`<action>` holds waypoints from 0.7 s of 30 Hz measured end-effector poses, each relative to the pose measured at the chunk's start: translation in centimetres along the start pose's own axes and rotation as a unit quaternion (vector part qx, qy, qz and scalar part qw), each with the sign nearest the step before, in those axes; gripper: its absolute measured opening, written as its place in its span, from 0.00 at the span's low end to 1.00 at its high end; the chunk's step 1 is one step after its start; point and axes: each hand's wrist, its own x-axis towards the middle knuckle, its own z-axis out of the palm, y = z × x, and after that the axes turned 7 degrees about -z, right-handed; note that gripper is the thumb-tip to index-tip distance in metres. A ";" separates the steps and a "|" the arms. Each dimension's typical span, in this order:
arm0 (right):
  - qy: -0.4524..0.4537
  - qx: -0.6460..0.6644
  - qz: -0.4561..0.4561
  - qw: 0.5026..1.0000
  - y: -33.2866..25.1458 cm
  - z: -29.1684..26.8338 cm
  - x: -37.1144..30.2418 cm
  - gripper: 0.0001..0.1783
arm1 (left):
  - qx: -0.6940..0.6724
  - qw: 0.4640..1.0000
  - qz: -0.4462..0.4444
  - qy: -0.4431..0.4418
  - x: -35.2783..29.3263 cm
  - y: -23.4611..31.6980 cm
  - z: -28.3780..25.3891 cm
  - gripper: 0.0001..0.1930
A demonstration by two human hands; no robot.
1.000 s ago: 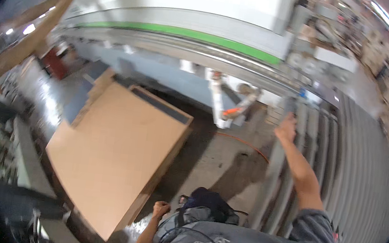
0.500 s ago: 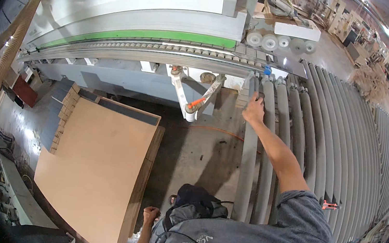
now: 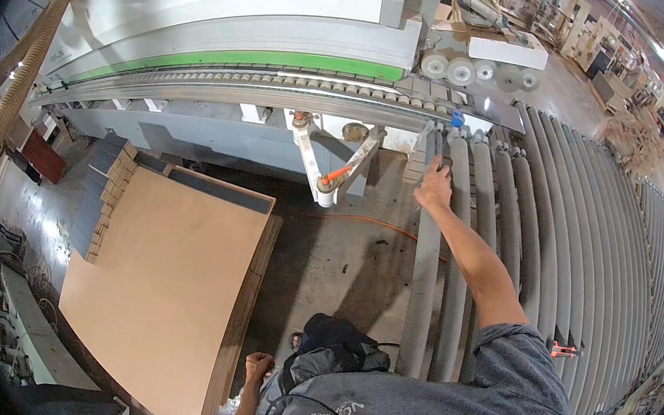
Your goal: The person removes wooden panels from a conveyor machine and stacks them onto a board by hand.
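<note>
Right hand [image 3: 434, 189] reaches forward at full arm's length, grip laid on the far end of a long grey cylindrical roller [image 3: 423, 277] of the roller conveyor; fingers appear curled over the roller top, but whether they close around anything cannot be told. Left hand [image 3: 256, 364] hangs low by the hip, grip closed in a loose fist, nothing visible in it. The touched roller's long axis runs away from the person toward the large white-and-green edge-processing machine [image 3: 230, 21], parallel with the neighbouring grey rollers [image 3: 561, 236] fanning rightward. No panel lies on the rollers near the hand. Stack of tan rectangular fibreboard panels [image 3: 164, 295] sits on the floor to the left, apparently untouched; judged: panel handling not begun, all panels left.
</note>
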 end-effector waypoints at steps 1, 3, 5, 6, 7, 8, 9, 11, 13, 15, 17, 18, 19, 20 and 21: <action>0.000 0.006 0.010 1.000 0.0 0.1 0.1 0.56 | -0.005 1.000 -0.004 0.001 -0.1 0.1 0.0 0.06; 0.000 -0.002 0.003 1.000 0.1 0.2 0.2 0.56 | -0.011 1.000 -0.007 0.001 -0.3 0.4 0.1 0.06; 0.007 -0.003 0.003 1.000 0.2 0.4 0.3 0.57 | 0.009 1.000 -0.017 0.008 -0.5 0.6 0.2 0.07; 0.011 -0.001 0.000 1.000 0.2 0.5 0.3 0.56 | 0.003 1.000 -0.009 0.002 -0.5 0.8 0.2 0.07; 0.010 0.003 0.006 1.000 0.3 0.5 0.3 0.56 | 0.005 1.000 -0.005 0.008 -0.7 0.9 0.2 0.07; 0.014 0.001 -0.003 1.000 0.4 0.6 0.4 0.56 | 0.006 1.000 -0.002 0.014 -0.8 1.0 0.2 0.06; 0.014 -0.004 -0.005 1.000 0.4 0.7 0.4 0.56 | 0.006 1.000 -0.001 0.014 -0.9 1.1 0.2 0.06; 0.015 -0.009 -0.008 1.000 0.5 0.7 0.3 0.56 | 0.030 0.999 0.017 0.016 -1.0 1.2 0.2 0.06; 0.023 -0.011 -0.010 1.000 0.4 0.7 0.2 0.57 | 0.019 1.000 0.023 0.008 -1.1 1.3 0.2 0.06; 0.023 -0.019 -0.014 0.999 0.3 0.6 0.2 0.57 | 0.020 0.999 0.028 0.004 -1.0 1.3 0.2 0.06; 0.024 -0.024 -0.011 0.999 0.2 0.5 0.1 0.57 | 0.034 0.999 0.021 0.024 -0.9 1.1 0.3 0.06; 0.020 -0.029 -0.012 0.999 0.1 0.4 0.1 0.57 | 0.021 0.999 0.026 0.018 -0.7 0.9 0.3 0.06; 0.014 -0.026 -0.003 1.000 0.2 0.4 0.1 0.58 | 0.019 0.999 0.017 0.022 -0.5 0.7 0.3 0.06; 0.016 -0.035 -0.013 0.999 0.3 0.4 0.2 0.58 | 0.018 0.999 0.007 0.026 -0.3 0.5 0.3 0.05; 0.009 -0.033 -0.011 0.999 0.4 0.4 0.2 0.57 | 0.018 0.999 0.007 0.026 0.0 0.2 0.2 0.05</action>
